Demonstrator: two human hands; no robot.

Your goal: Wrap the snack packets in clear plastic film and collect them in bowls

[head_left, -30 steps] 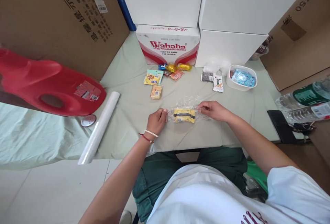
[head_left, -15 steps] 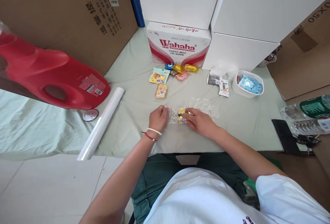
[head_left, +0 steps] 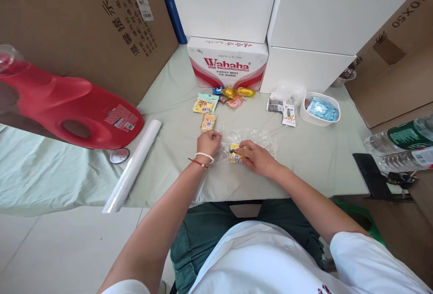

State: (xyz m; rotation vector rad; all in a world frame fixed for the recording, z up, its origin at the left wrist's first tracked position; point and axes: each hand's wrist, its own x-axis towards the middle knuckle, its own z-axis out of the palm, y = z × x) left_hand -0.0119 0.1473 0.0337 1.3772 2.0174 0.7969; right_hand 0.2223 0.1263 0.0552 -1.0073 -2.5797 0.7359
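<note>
Left hand (head_left: 209, 143): our grip is pinched together on the left edge of the clear film (head_left: 265, 138), near a biscuit packet (head_left: 208, 123).
Right hand (head_left: 260, 158): our grip curls partly closed around the right end of the yellow packet (head_left: 233, 154).
Yellow packet: we have it on the film, between our hands.
White roll (head_left: 133, 165): on our worktop (head_left: 304, 163), well apart.

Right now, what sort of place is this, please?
Probably a cloth-covered table in a home or storeroom; which, I cannot tell. The Wahaha water carton, brown cardboard boxes and large red bottle suggest it.
</note>
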